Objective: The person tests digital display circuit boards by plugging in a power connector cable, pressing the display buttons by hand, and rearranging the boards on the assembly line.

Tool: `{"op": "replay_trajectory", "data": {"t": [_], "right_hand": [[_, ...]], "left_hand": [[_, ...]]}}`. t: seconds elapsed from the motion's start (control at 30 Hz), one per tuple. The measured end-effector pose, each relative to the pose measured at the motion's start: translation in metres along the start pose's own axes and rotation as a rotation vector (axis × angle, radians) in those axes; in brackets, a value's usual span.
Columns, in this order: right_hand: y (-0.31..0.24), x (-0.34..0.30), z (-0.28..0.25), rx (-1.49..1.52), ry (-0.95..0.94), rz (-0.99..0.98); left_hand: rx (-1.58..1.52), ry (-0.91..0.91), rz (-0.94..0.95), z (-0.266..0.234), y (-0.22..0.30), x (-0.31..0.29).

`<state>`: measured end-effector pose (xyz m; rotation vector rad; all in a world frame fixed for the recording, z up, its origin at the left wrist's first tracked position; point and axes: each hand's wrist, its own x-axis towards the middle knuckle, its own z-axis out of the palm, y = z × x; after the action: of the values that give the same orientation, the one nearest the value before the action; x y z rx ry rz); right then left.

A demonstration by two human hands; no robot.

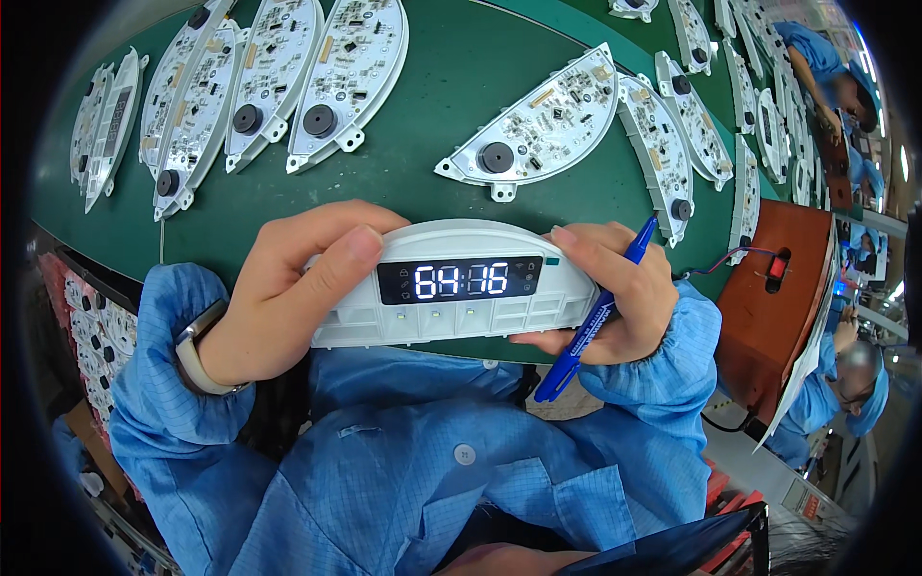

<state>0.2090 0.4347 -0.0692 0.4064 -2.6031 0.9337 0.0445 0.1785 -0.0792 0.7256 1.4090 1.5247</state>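
Between my two hands, above the near edge of the table, is a white half-moon display panel [451, 322] with a black screen of lit white digits. Three small lights glow below the screen. My left hand [298, 288] grips its left end, thumb on the upper front. My right hand [624, 288] is closed on the right end, and a blue marker pen [588, 331] is also tucked in its fingers, slanting across the hand. Whatever lies behind the panel, including some fingertips, is hidden.
Several white half-moon circuit-board modules lie on the green table [423, 115]; one module [538, 125] sits just beyond my hands. At right stands a brown box [773, 307] with a red switch and wires. Boards fill a tray [101, 336] at left. Co-workers [831, 86] sit at right.
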Motion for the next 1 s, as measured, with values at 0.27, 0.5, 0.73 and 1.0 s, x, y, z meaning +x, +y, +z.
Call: {"op": "replay_trajectory", "data": {"t": [0.27,0.5,0.73,1.0], "right_hand": [[0.0,0.0002,0.0005,-0.003,-0.006,-0.003],[0.0002,0.0011,0.0016,-0.025,0.007,-0.02],[0.0006,0.0016,0.0028,-0.019,0.008,-0.021],[0.0004,0.0009,0.0015,-0.02,-0.006,-0.003]], "left_hand": [[0.008,-0.007,-0.006,0.0001,0.0007,0.0006],[-0.035,-0.01,0.001,-0.0004,0.0,0.0009],[0.0,-0.005,-0.014,-0.001,-0.0009,0.0021],[-0.022,-0.007,-0.008,-0.0013,-0.0012,0.004]]}}
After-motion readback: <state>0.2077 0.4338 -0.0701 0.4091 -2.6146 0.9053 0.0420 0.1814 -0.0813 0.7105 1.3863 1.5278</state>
